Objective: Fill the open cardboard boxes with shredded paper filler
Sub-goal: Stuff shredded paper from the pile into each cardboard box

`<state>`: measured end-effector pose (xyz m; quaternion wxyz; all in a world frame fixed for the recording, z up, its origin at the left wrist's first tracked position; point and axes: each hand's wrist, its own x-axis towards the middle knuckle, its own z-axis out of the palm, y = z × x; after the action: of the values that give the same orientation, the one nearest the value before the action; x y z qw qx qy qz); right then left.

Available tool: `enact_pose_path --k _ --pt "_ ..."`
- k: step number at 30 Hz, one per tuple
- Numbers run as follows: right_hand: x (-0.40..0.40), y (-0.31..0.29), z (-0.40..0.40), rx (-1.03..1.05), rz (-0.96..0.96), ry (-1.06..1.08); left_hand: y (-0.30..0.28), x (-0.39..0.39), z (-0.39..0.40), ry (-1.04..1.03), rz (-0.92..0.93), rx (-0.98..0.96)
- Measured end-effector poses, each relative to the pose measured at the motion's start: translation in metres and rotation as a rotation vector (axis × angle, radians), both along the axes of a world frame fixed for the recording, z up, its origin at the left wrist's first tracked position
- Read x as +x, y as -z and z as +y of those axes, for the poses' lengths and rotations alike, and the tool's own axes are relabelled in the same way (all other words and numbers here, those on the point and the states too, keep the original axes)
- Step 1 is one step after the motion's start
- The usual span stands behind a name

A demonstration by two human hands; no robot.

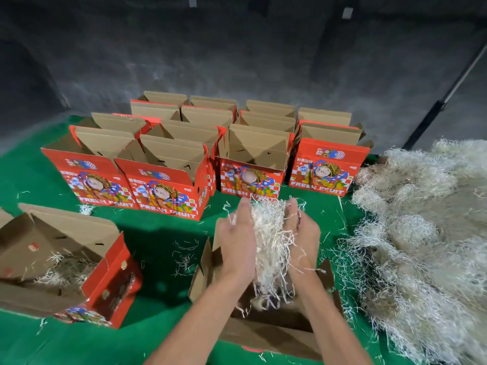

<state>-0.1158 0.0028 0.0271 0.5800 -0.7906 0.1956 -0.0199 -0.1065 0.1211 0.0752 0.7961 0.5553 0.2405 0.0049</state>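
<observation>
Both hands are up over the near box, palms facing each other with fingers mostly straight, squeezing a wad of shredded paper [268,233] between them. Left hand [238,243] presses one side, right hand [300,233] the other, and strands hang down into the open box [263,330] right below, flaps sticking up around the forearms. The big pile of filler [421,233] sits just to the right on the green cloth [163,241], some of it trailing up against that box. Off to the left there's another box [60,262], tilted, with a bit of filler already in the bottom. Further back stand rows of red "FRESH FRUIT" boxes [163,180], all open. Loose shreds are scattered on the cloth between everything.
</observation>
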Motion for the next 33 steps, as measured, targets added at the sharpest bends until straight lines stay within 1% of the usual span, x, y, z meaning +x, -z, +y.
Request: enact_pose_path --k 2,3,4,5,7,8,10,12,14,15,17,19,20,22,24,26,28,31,33 --pt "-0.002 -0.007 0.015 -0.086 -0.358 0.064 -0.008 0.023 0.006 -0.015 -0.031 -0.053" --pt "-0.006 -0.016 0.026 -0.114 -0.458 0.086 -0.010 0.034 0.010 -0.031 -0.038 -0.061" --pt "-0.008 -0.025 0.037 -0.123 -0.500 0.086 -0.016 0.042 0.013 -0.052 -0.054 -0.045" --pt "-0.014 -0.029 0.043 -0.121 -0.522 0.081 -0.019 0.049 0.015 -0.064 -0.069 0.012" --pt "-0.023 -0.032 0.042 -0.067 -0.577 0.054 -0.016 0.056 0.014 -0.051 -0.132 0.109" --pt "-0.025 -0.037 0.038 -0.040 -0.588 0.049 -0.011 0.054 0.014 -0.033 -0.155 0.139" --pt "-0.013 -0.049 0.025 -0.051 -0.591 0.091 0.004 0.041 0.015 0.015 -0.212 0.141" --pt "0.008 -0.056 0.013 -0.010 -0.565 0.141 0.025 0.020 0.013 0.076 -0.210 0.162" --pt "0.025 -0.050 0.000 0.042 -0.525 0.158 0.036 0.000 0.007 0.136 -0.069 0.157" --pt "0.029 -0.042 -0.004 0.019 -0.503 0.157 0.037 -0.006 0.007 0.140 0.027 0.151" --pt "0.030 -0.023 -0.007 -0.055 -0.471 0.159 0.029 -0.001 0.011 0.089 0.129 0.037" --pt "0.020 0.002 -0.002 -0.129 -0.486 0.125 0.016 0.018 0.019 0.027 0.142 -0.035" --pt "0.011 0.013 0.002 -0.148 -0.491 0.086 0.009 0.030 0.024 0.018 0.126 -0.044" --pt "-0.009 0.029 0.012 -0.098 -0.437 0.028 -0.002 0.052 0.033 0.001 0.092 -0.051" --pt "-0.026 0.031 0.016 -0.093 -0.389 -0.021 -0.004 0.066 0.038 -0.035 0.115 -0.040" --pt "-0.034 0.020 0.013 -0.122 -0.401 -0.046 0.001 0.071 0.040 -0.034 0.151 -0.019" --pt "-0.034 -0.004 0.004 -0.069 -0.446 -0.009 0.008 0.064 0.038 0.003 0.165 0.012" --pt "-0.019 -0.042 -0.017 0.000 -0.527 0.086 0.035 0.035 0.029 0.132 0.171 0.132" --pt "0.000 -0.053 -0.029 0.005 -0.540 0.125 0.051 0.010 0.021 0.177 0.179 0.141"
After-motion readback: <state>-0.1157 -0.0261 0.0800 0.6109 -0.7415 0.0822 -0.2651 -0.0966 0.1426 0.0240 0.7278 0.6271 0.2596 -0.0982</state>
